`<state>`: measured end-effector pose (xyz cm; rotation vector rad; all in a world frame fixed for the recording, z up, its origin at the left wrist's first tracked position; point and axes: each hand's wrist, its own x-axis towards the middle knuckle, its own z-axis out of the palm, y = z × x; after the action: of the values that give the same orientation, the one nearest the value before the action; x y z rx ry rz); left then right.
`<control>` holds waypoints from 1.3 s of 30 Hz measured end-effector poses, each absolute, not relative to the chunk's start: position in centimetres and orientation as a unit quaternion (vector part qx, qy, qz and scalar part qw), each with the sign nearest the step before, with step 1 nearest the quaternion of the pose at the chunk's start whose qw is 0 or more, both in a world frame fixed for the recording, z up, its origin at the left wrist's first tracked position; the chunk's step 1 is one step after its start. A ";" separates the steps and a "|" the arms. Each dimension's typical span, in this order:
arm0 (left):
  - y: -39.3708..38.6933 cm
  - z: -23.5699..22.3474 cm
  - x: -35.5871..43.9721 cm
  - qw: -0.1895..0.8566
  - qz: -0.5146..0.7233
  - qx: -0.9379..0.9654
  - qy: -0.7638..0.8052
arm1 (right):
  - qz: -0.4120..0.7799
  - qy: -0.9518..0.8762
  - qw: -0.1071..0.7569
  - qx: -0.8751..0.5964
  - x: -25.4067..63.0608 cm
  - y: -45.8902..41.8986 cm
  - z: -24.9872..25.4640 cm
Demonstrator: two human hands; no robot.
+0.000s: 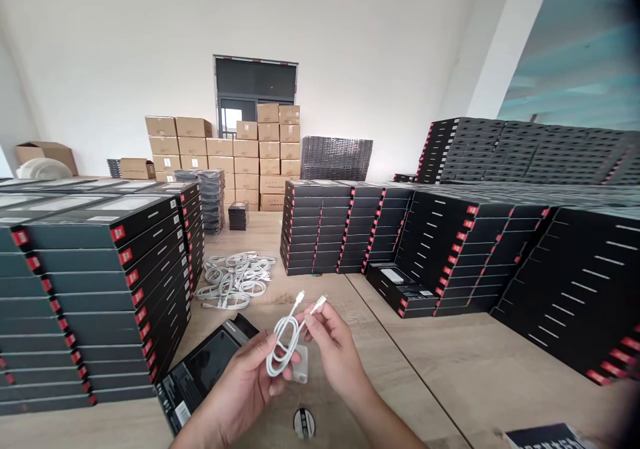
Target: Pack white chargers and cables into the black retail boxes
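Note:
Both my hands hold one coiled white cable (pixel 283 342) above the wooden table (pixel 450 369). My left hand (pixel 245 385) is closed around the lower loops of the coil. My right hand (pixel 333 345) pinches the cable near its two connector ends, which stick up and to the right. A small white block (pixel 301 372) lies on the table just under the coil. An open black box (pixel 205 369) rests on the table left of my left hand.
Tall stacks of black boxes with red tabs (pixel 100 282) stand at left, at centre (pixel 340 229) and at right (pixel 550 262). A heap of white cables (pixel 235 279) lies behind. Brown cartons (pixel 250 152) are piled by the far wall. A round grommet (pixel 304 423) sits in the tabletop.

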<state>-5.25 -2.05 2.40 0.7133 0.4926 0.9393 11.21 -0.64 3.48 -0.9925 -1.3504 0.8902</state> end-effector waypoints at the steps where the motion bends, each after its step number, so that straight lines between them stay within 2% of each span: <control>1: -2.0 2.3 -5.2 0.798 0.445 0.331 0.237 | 0.382 -0.580 0.579 -0.427 11.3 -0.5 3.4; 5: -1.7 2.4 -5.2 0.778 0.464 0.331 0.263 | 0.339 -0.582 0.585 -0.452 11.8 -0.2 3.2; 8: -1.8 2.6 -5.3 0.762 0.465 0.353 0.281 | 0.164 -0.620 0.593 -0.486 12.2 -0.5 3.8; 11: -1.8 2.6 -5.3 0.741 0.448 0.399 0.300 | -0.001 -0.745 0.476 -0.467 12.4 -1.0 4.8; 14: -1.7 2.2 -5.3 0.711 0.437 0.437 0.336 | -0.054 -0.817 0.359 -0.448 12.4 -1.2 5.3; 19: -1.1 1.5 -5.4 0.632 0.433 0.508 0.393 | -0.148 -0.798 0.352 -0.467 12.3 -0.9 5.0; 22: -0.7 1.1 -5.4 0.595 0.445 0.523 0.417 | -0.178 -0.787 0.318 -0.498 12.0 -1.2 4.9; 25: -0.5 0.9 -5.4 0.590 0.448 0.515 0.431 | -0.112 -0.794 0.303 -0.514 11.3 -1.7 5.0; 31: -1.3 1.9 -5.2 0.707 0.440 0.421 0.360 | 0.222 -0.714 0.436 -0.501 9.7 -2.2 5.2; 34: -1.7 2.3 -5.0 0.748 0.446 0.372 0.322 | 0.334 -0.656 0.469 -0.487 9.8 -2.0 5.2; 39: -1.8 2.2 -4.8 0.761 0.467 0.355 0.279 | 0.485 -0.594 0.467 -0.440 10.4 -1.6 5.2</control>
<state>-4.80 -1.77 2.23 0.7719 0.6080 1.0156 10.42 -1.59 5.15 -1.0799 -1.4579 1.1911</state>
